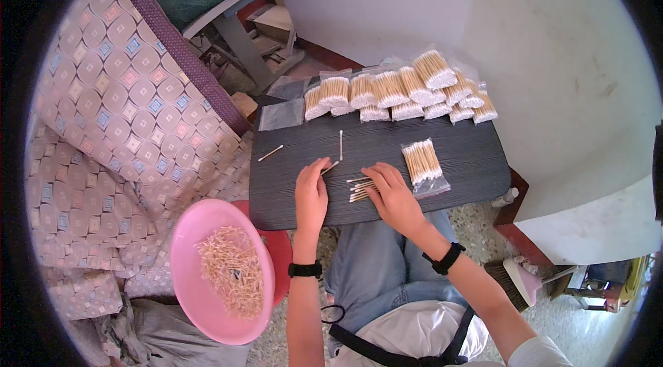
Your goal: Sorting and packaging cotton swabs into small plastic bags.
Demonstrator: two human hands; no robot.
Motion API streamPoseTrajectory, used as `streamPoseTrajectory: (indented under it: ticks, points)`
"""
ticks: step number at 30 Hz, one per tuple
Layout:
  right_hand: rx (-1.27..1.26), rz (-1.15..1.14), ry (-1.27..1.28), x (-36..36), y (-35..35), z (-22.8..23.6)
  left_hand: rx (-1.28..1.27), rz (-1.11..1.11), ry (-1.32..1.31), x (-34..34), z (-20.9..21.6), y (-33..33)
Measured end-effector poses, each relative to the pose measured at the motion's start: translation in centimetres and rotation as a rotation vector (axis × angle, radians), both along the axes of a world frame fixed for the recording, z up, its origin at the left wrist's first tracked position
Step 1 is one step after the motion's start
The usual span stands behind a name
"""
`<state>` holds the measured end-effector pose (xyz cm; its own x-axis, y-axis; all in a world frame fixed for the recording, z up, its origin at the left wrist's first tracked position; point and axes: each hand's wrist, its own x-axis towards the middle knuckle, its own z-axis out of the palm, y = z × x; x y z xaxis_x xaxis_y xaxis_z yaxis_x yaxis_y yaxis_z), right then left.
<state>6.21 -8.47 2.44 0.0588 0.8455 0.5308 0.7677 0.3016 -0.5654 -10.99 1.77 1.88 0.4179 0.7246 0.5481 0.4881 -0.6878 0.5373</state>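
Observation:
My left hand (312, 191) is over the dark table, its fingers closed with a cotton swab (330, 167) sticking out at the fingertips. My right hand (394, 194) curls over a small bunch of cotton swabs (358, 191), whose white tips point left from under the fingers. Two loose swabs lie farther off: an upright-looking one (341, 145) beyond the left hand and a slanted one (271, 153) to its left. Just right of the right hand lies a clear bag filled with swabs (423, 161).
Several filled swab bags (391, 89) are piled along the table's far edge, beside a flat clear bag (282, 115). Left of the table (469, 153), a pink basin (185, 277) holds many loose swabs (235, 272). Patterned fabric (131, 84) covers the left side; a wall (552, 77) stands right.

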Motion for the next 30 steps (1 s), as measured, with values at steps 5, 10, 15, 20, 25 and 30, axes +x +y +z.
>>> streamPoseTrajectory:
  ticks: [5, 10, 15, 20, 25, 30]
  points:
    - [-0.004, -0.007, 0.053, 0.1, 0.1, 0.1, -0.197, -0.194, -0.066, 1.8, 0.4, -1.3]
    - [-0.017, -0.024, 0.123, 0.0, 0.1, 0.4, -0.421, -0.255, -0.165, 2.8, 1.4, -1.8]
    - [0.013, -0.035, 0.141, 0.0, 0.2, 0.0, 0.014, -0.028, 0.110, 4.8, 1.0, -1.9]
    - [-0.014, -0.037, 0.177, 0.1, 0.2, -0.1, -0.019, -0.079, 0.173, 5.3, 0.3, -1.2]
    - [-0.030, -0.038, 0.190, 0.2, 0.0, 0.3, -0.103, -0.098, -0.080, 3.5, 0.6, 0.0]
    - [-0.025, -0.056, 0.198, 0.1, 0.0, 0.5, 0.172, 0.341, 0.077, -1.3, -0.1, 3.9]
